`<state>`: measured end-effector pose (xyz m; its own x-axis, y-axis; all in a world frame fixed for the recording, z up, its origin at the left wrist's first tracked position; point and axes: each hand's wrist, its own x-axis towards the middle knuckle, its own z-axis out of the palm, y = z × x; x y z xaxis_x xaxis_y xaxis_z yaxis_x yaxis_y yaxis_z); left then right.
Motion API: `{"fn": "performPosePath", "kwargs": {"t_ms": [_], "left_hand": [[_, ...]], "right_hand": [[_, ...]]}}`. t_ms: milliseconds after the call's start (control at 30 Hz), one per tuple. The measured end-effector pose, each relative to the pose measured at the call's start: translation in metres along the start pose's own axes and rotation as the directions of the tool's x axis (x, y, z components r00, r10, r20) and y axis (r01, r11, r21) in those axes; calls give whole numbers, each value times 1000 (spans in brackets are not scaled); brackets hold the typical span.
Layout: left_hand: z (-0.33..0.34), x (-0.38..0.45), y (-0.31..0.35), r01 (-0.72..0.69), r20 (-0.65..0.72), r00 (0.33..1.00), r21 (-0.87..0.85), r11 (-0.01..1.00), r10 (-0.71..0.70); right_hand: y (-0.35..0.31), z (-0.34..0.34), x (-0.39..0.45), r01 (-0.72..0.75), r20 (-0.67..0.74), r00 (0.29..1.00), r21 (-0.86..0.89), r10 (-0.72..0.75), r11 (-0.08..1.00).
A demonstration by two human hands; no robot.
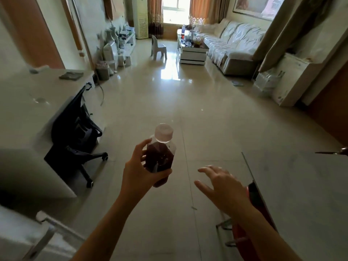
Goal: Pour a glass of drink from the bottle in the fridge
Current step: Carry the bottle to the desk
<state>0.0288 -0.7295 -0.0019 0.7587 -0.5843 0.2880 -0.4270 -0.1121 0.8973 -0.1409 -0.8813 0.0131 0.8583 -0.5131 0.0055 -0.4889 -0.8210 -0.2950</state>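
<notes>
You're holding the bottle [160, 157] upright in your left hand [140, 172], fingers wrapped round the lower body, thumb on the near side; pale cap [163, 133] is on and looks seated, dark drink is filling it to the shoulder. It's riding in mid-air out in front of you over the tiled floor [197, 113], touching nothing but your hand

Your right hand [224, 187] is hanging empty just beside it, fingers spread and loose, gripping nothing

No glass is showing anywhere I can confirm. Something is sitting on the far coffee table [192, 51], too small to tell what

Risks as I'm reading them:
- Grip is low on a full bottle, so the top-heavy end may be tipping if you're swinging it while walking. A bottle out of the fridge may be sweating, which means slip, and hard tile below
- Table corner [246, 162] is sitting just beside your right hand; you're liable to be clipping it
- Office chair [81, 132] is sticking out on the left, castors near your path
- Uncapping in mid-air is asking for a spill; set it down on a surface first
- Low light here, the floor is glaring, so watch your footing
</notes>
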Motion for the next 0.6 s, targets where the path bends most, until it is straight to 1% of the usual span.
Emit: {"fn": "performPosePath", "kwargs": {"t_ms": [100, 200, 333, 467, 600], "left_hand": [[11, 47, -6, 22, -24, 999, 1, 1000, -22], [21, 89, -17, 42, -75, 996, 3, 999, -41], [26, 139, -49, 115, -180, 978, 31, 993, -108], [27, 189, -73, 197, -323, 932, 79, 977, -162], [15, 235, -89, 305, -476, 852, 114, 946, -217]], "right_hand": [[6, -8, 51, 36, -34, 999, 16, -35, 999], [13, -8, 109, 97, -2, 995, 22, -97, 995], [23, 3, 196, 203, 56, 977, 50, -206, 978], [26, 10, 288, 340, 147, 928, 42, -342, 940], [11, 9, 375, 467, 231, 851, 75, -471, 881]]}}
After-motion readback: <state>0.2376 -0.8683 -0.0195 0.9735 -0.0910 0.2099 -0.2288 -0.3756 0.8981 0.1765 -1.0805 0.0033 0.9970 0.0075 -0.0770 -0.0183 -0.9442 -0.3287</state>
